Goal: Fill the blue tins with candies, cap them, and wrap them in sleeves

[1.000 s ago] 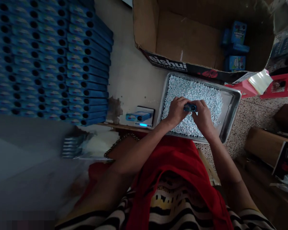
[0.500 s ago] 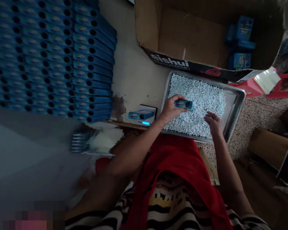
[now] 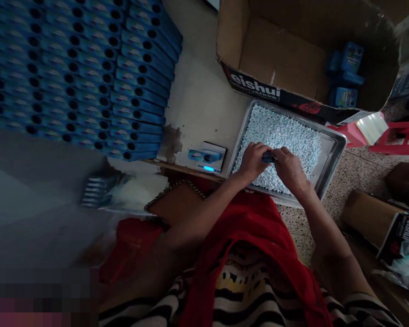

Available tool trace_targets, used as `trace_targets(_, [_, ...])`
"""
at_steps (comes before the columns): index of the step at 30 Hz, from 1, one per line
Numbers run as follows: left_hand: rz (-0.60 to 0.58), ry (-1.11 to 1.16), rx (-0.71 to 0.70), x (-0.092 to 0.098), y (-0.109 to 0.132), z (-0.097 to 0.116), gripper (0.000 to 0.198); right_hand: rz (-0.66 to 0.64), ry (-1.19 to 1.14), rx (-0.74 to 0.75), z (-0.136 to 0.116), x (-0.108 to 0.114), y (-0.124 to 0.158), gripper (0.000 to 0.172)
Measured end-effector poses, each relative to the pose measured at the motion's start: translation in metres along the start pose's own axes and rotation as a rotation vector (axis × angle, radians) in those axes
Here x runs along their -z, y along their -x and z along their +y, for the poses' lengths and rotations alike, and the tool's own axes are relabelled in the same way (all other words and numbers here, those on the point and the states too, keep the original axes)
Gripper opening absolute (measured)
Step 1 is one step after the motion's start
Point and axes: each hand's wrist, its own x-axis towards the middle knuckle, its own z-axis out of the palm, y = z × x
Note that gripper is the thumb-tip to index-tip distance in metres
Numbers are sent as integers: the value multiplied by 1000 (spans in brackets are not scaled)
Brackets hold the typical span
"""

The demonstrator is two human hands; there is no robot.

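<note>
Over the metal tray (image 3: 334, 156) of small pale-blue and white candies (image 3: 282, 129), my left hand (image 3: 254, 162) is wrapped round a small blue candy box (image 3: 267, 157). My right hand (image 3: 291, 169) is closed at the right end of that same box, fingers pressed to it. Both hands cover most of the box, so the end with the opening cannot be seen. To the left, another blue candy box (image 3: 204, 156) lies on a small digital scale (image 3: 219, 152) with a lit blue display.
Many blue boxes (image 3: 139, 104) stand stacked at the left of the table (image 3: 204, 109). Behind the tray, an open cardboard carton (image 3: 279, 54) contains several blue boxes (image 3: 347, 97). A red plastic crate (image 3: 400, 138) is at the right, near another carton (image 3: 368, 218).
My right hand has moved left from above the candies onto the box in my left hand. The box is now mostly covered by fingers. The camera view has shifted slightly.
</note>
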Motion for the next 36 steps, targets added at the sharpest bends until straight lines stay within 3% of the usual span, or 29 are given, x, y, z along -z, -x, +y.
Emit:
trace_targets(3, [-11, 20, -3, -6, -2, 3, 40, 64, 7, -4, 13, 4, 6, 22])
trace_targets(6, [31, 30, 26, -4, 3, 11, 35, 217, 60, -105, 47, 5, 15, 13])
trace_targets(9, [89, 15, 12, 3, 18, 19, 32, 325, 220, -187, 85, -10, 10, 23])
trace_targets(12, [106, -9, -11, 10, 41, 21, 32, 271, 318, 8, 99, -38, -17, 42])
trace_targets(16, [100, -8, 48, 11, 70, 9, 29, 57, 488, 266, 84, -64, -61, 56])
trace_targets(20, [94, 12, 80, 8, 85, -2, 34, -45, 629, 227, 75, -73, -75, 53])
trace_targets(25, [61, 8, 132, 15, 87, -4, 32, -38, 464, -23, 85, -62, -48, 33])
trace_targets(27, [54, 7, 140, 17, 85, -6, 33, -30, 220, -190, 86, -52, -35, 28])
trace_targets(30, [62, -11, 136, 17, 78, -11, 35, -77, -193, -394, 77, -34, -20, 39])
trace_targets(32, [78, -25, 123, 15, 71, -12, 37, -86, -293, -398, 64, -23, -11, 44])
trace_targets(36, [86, -25, 75, 12, 59, -7, 36, -70, -132, -196, 25, -5, 3, 32])
